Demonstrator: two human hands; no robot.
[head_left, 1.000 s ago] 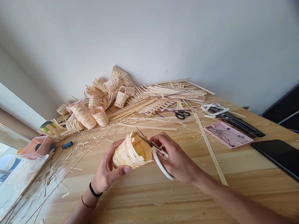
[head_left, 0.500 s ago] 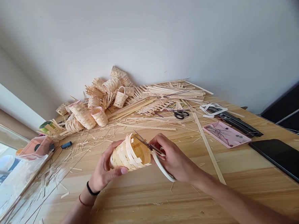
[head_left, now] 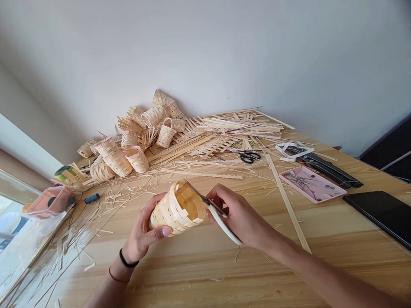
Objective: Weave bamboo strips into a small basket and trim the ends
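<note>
A small woven basket of pale wood strips lies tilted in my left hand, its open mouth facing right. My left thumb presses on its near side, while the other fingers wrap behind it, partly hidden. White-handled scissors are gripped in my right hand. Their metal blades point up and left, beside the basket's rim. Short strip ends stick up along that rim. Whether the blades touch a strip, I cannot tell.
Behind my hands, several finished baskets and loose wood strips are heaped by the wall. Black scissors lie nearby. To the right are a pink tray with pins, a black stapler-like tool and a phone.
The basket has turned slightly in my left hand, so its rim strips sit differently. The scissors stay beside the rim, their handle shifted a little.
</note>
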